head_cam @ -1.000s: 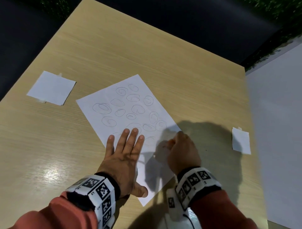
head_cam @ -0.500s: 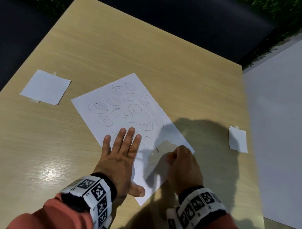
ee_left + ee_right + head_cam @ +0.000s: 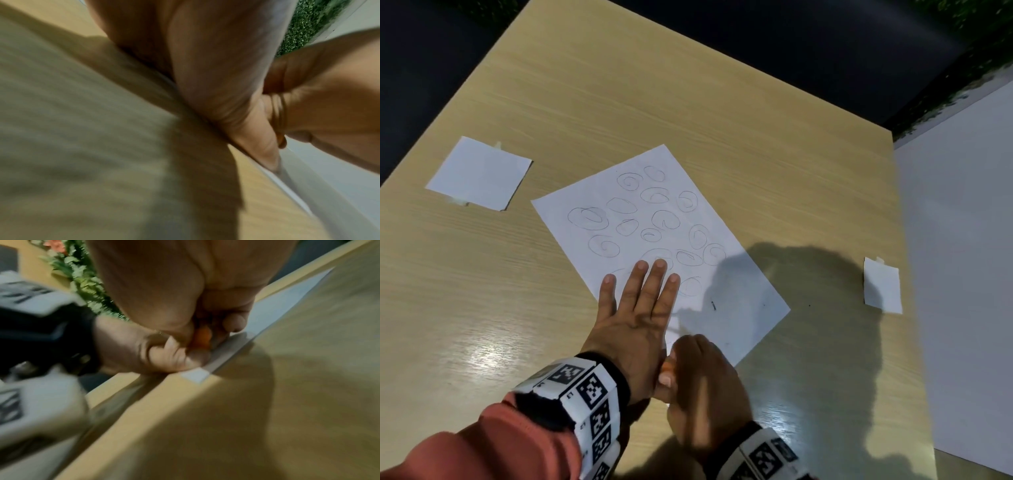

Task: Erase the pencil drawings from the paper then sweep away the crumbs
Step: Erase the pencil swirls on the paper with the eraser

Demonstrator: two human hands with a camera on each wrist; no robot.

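Nearest the body, the right hand (image 3: 702, 387) was curled tight round a small orange eraser (image 3: 201, 339), pinching it between thumb and fingers with its tip down on the near corner of the paper (image 3: 739, 308), right beside the thumb of the other hand. The left hand (image 3: 637, 322) lay flat with its fingers straight, palm pressing the sheet's near left part to the wooden table (image 3: 688, 102). For this step that bracing hand probably mattered most: strokes were best kept short and run away from the pinned side, so the thin sheet would not buckle or tear at its free edge. Just beyond the eraser the near part of the page looked mostly blank, with a dark speck or crumb (image 3: 713, 306) lying on it. Farther out, many pencil swirls (image 3: 664, 219) covered the sheet's far part, so most of the erasing seemed undone. As work moved outward, the flat hand would likely need shifting up too. Two small paper squares, one at far left (image 3: 479, 173) and one at right (image 3: 881, 286), lay well apart from the sheet.
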